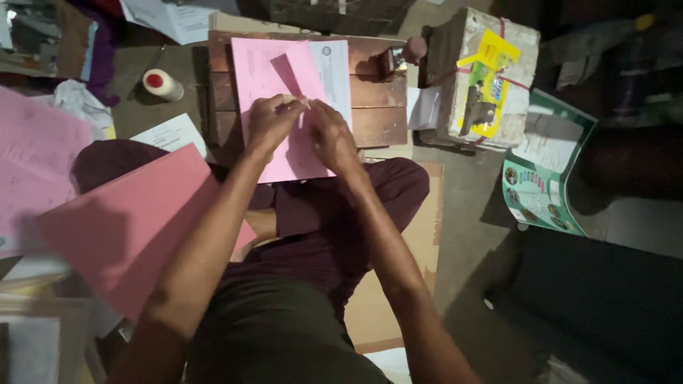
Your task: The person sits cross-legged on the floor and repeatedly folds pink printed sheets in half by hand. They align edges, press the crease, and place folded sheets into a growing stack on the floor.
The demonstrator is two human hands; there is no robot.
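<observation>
From up here the biggest thing I see is the floor [469, 213], where the person sits cross-legged on a sheet of cardboard [420, 242] with a low wooden desk [377, 107] pulled up in front of the knees. Across the left thigh lies a large pink folder [128, 227], and more pink paper [35, 163] spreads toward the left edge of view. To the right of the desk stands a pale block [455, 78] with a yellow packet [491, 78] tied on top, and further right a green printed leaflet [548, 185] rests on the floor. On the desk itself lies the pink sheet [274, 78], its long axis running away from the body, its near end hanging over the desk's front edge toward the lap; a white printed sheet [334, 71] peeks out from under its right side. Both hands sit right on it, about midway along. My left hand [270, 124] has thumb and forefinger closed in a pinch on a small bit at the sheet's middle, though I cannot tell what that bit is. My right hand [331, 139] lies just beside it, fingers loosely curled and pressing the paper flat, fingertips meeting the left's. Smallest, a white spool with a red top [162, 84] stands beyond the desk's left edge.
</observation>
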